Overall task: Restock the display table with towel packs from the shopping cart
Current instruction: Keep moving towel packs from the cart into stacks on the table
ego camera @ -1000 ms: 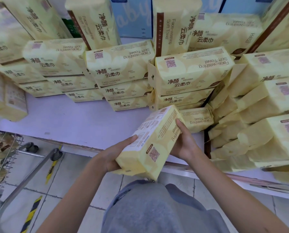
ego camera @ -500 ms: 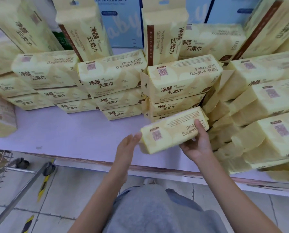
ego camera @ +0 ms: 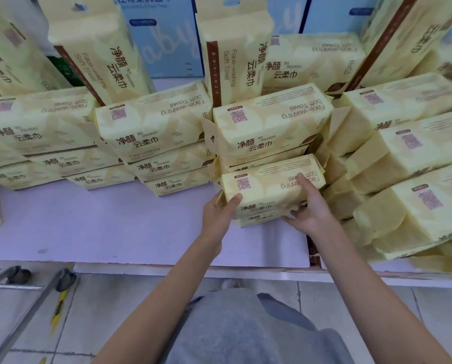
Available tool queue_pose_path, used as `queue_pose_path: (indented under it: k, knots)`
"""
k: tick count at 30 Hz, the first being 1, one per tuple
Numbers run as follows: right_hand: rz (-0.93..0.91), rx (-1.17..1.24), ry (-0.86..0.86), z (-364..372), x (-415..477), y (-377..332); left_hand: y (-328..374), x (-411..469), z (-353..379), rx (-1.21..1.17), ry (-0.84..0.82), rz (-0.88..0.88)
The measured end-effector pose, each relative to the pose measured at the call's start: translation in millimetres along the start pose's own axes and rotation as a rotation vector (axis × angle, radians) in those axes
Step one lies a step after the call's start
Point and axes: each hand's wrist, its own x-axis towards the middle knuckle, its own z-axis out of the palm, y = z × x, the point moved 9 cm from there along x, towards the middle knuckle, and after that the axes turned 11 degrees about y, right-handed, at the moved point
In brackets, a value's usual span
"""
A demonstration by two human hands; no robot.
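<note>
Both hands on one towel pack, right up against the display stacks.

My left hand (ego camera: 219,214) grips the left end of the towel pack (ego camera: 269,185), thumb pressed on top beside the QR code, the other fingers wrapped round the end where I can't see them. My right hand (ego camera: 311,208) pinches the right half, one finger stretched across the print and the rest curled under the front edge. The pack lies flat between my fingers, resting on a second pack (ego camera: 259,220) just beneath them. Its far edge touches the stack (ego camera: 269,127) beyond my fingertips. Slanted packs (ego camera: 403,158) crowd close to the right of my right fingers. Lavender worktop (ego camera: 114,224) runs left of my left fingers, with the shopping cart (ego camera: 22,298) low and well left.
</note>
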Motion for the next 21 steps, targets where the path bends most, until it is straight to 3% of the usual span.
queue_pose_path:
  k: [6, 21]
  knots:
    - [-0.147, -0.102, -0.021, 4, 9, -11, -24, 1, 18, -0.107, -0.107, -0.254]
    - [-0.189, -0.123, 0.033, -6, 11, -20, -33, 9, 33, -0.216, -0.053, -0.249]
